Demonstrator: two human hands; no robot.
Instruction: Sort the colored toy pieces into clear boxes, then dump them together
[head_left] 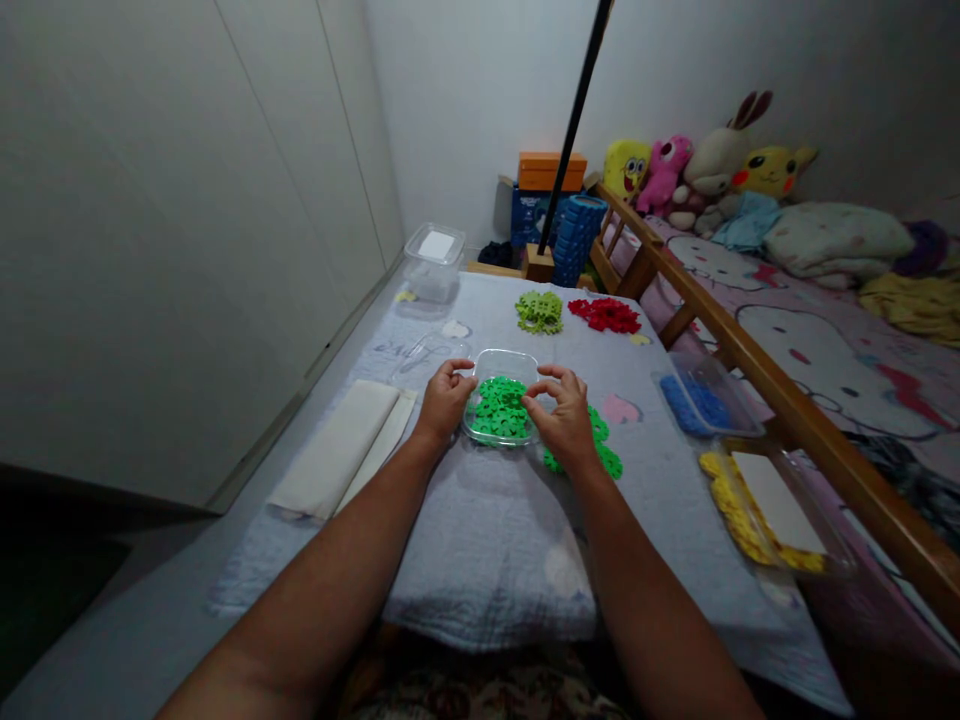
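Observation:
A clear plastic container [504,355] sits on the cloth in front of me, its bottom covered with green snowflake-shaped pieces [499,412]. My left hand [445,402] grips the container's left side, thumb at the rim. Over its right edge, my right hand [561,408] is closed in a pinch of thumb and forefinger; whatever is between the fingertips is too small to make out. More green pieces [609,462] lie loose on the cloth, partly hidden behind my right hand and wrist. Left of the container lies a clear lid [431,352].
Light-green pieces [538,312] and red pieces [606,315] lie in piles farther back. Boxes of blue pieces [697,402] and yellow pieces [739,515] stand right, beside a wooden bed rail [750,345]. Left are folded cream cloth [337,445] and a clear box [433,270].

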